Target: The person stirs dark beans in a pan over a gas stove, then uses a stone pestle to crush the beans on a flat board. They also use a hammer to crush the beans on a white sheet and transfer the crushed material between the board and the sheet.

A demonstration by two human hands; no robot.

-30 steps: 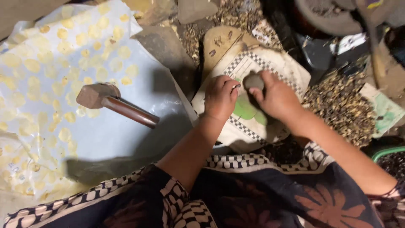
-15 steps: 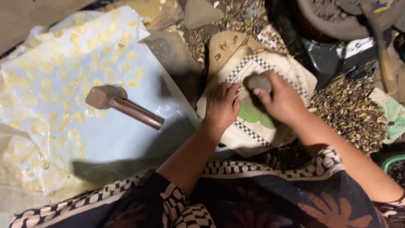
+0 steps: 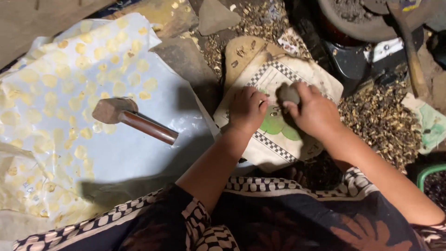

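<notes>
Right grip: right hand [image 3: 316, 114] is closed around a small dark stone [image 3: 289, 94], held just above the printed sack [image 3: 278, 139], centre-right of frame.
Left grip: left hand [image 3: 247, 109] has fingers curled down, fingertips pinching or steadying something small on the sack right under the stone; the item is too small to identify, so I cannot tell if it is truly gripped.
Work spot: both hands meet over the green print on the sack, nearly touching each other.
Done, as far as visible: many pale yellow flattened discs [image 3: 55, 93] are laid out in rows on the white sheet [image 3: 139, 158], left half of frame. Looks like output already spread out; that is a judgement.
Waste: heap of brown shell fragments [image 3: 381, 121] right of the sack, more scattered at upper centre. Suggests a fair amount already processed.
Left to do: sheet has bare area at its lower centre and right, so there is room for more discs. Remaining unprocessed stock is not clearly visible; the green basket [image 3: 432, 179] at the right edge holds something dark, contents unclear.
Idle tool: wooden-handled mallet [image 3: 132, 118] lies on the sheet, centre-left, well apart from both hands.
Stage: mid-batch, one piece under the stone.
</notes>
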